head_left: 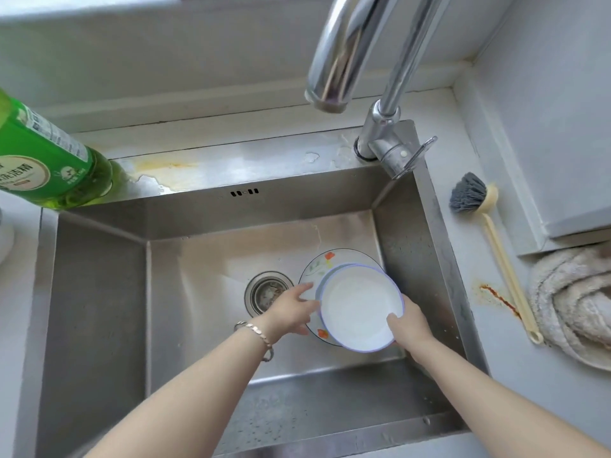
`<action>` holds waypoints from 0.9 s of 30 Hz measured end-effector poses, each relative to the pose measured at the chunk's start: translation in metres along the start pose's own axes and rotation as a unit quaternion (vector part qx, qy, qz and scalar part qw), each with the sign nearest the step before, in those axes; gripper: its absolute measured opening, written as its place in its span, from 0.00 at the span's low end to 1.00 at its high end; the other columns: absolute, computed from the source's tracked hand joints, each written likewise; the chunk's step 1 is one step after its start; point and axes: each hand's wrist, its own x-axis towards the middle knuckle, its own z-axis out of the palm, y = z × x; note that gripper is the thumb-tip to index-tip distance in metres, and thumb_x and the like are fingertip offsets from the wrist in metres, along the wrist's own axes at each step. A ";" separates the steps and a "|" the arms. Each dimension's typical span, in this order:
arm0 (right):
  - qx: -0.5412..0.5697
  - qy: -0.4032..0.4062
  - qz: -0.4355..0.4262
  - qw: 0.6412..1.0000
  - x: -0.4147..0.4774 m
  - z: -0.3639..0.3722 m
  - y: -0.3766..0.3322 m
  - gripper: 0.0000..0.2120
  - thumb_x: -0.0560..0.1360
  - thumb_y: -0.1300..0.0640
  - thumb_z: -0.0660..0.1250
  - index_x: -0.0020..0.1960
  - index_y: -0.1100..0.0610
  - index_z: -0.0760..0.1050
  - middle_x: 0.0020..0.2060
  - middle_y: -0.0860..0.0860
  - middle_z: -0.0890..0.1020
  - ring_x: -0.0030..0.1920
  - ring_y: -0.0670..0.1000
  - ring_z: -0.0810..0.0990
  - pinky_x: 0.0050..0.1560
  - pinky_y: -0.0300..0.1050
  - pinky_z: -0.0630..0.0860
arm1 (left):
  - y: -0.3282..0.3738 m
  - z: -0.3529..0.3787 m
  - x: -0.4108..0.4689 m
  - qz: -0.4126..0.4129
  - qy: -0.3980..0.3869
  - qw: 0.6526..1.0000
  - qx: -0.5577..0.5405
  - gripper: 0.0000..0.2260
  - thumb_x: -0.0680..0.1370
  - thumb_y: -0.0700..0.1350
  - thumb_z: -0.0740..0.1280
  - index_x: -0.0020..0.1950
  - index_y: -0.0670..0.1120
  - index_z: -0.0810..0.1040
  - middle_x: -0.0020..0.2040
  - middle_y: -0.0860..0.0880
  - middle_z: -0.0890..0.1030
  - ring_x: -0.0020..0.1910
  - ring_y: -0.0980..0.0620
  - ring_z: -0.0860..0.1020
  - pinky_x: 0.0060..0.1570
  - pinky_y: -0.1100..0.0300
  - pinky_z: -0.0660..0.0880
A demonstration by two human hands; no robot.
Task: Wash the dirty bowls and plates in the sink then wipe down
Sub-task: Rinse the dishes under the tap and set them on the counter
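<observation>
Head view.
- Item: round white blue-rimmed ceramic bowl (362, 307), just right of the round steel drain (266, 292). It sits over a flower-patterned white plate (315, 269) on the floor of the stainless steel sink (99, 292).
- Risk, as judged: a one-sided hold may let the rim slip, so the bowl drops and chips the plate beneath.
- Right hand (410, 322): thumb inside the rim, gripping the bowl's far-from-drain edge.
- Left hand (294, 309): fingers spread straight, touching the plate's drain-side edge and holding nothing.

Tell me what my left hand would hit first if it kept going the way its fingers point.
Probably the rim of the blue-rimmed white bowl, which the right hand holds over the flowered plate. The left hand looks nearly on it; depth is unclear.
</observation>
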 end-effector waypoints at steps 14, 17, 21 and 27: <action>-0.022 -0.039 -0.034 0.998 0.002 -0.004 0.000 0.25 0.78 0.64 0.55 0.73 0.54 0.60 0.66 0.53 0.72 0.65 0.54 0.70 0.62 0.43 0.66 | -0.004 0.030 0.025 0.128 0.208 0.948 0.206 0.10 0.72 0.37 0.68 0.53 0.41 0.79 0.54 0.45 0.80 0.55 0.46 0.77 0.47 0.62 0.67; -0.033 -0.042 -0.033 0.998 0.007 -0.005 -0.005 0.26 0.80 0.58 0.55 0.76 0.52 0.53 0.70 0.51 0.68 0.67 0.55 0.68 0.64 0.44 0.66 | -0.002 0.028 0.027 0.127 0.202 0.956 0.173 0.06 0.72 0.36 0.66 0.48 0.42 0.76 0.51 0.46 0.79 0.52 0.46 0.77 0.43 0.62 0.67; -0.004 -0.069 0.009 0.998 0.013 0.001 -0.011 0.24 0.80 0.55 0.52 0.75 0.44 0.54 0.64 0.52 0.71 0.49 0.57 0.78 0.37 0.50 0.81 | -0.004 0.019 0.034 0.110 0.192 0.963 0.154 0.09 0.71 0.37 0.65 0.38 0.50 0.68 0.44 0.47 0.80 0.36 0.46 0.75 0.37 0.59 0.69; 0.013 -0.064 0.028 0.997 0.023 0.005 -0.009 0.22 0.79 0.60 0.52 0.71 0.48 0.62 0.62 0.53 0.74 0.57 0.59 0.75 0.45 0.58 0.80 | 0.001 0.015 0.048 0.083 0.153 0.963 0.206 0.07 0.73 0.40 0.64 0.45 0.50 0.68 0.40 0.49 0.81 0.34 0.46 0.73 0.35 0.59 0.67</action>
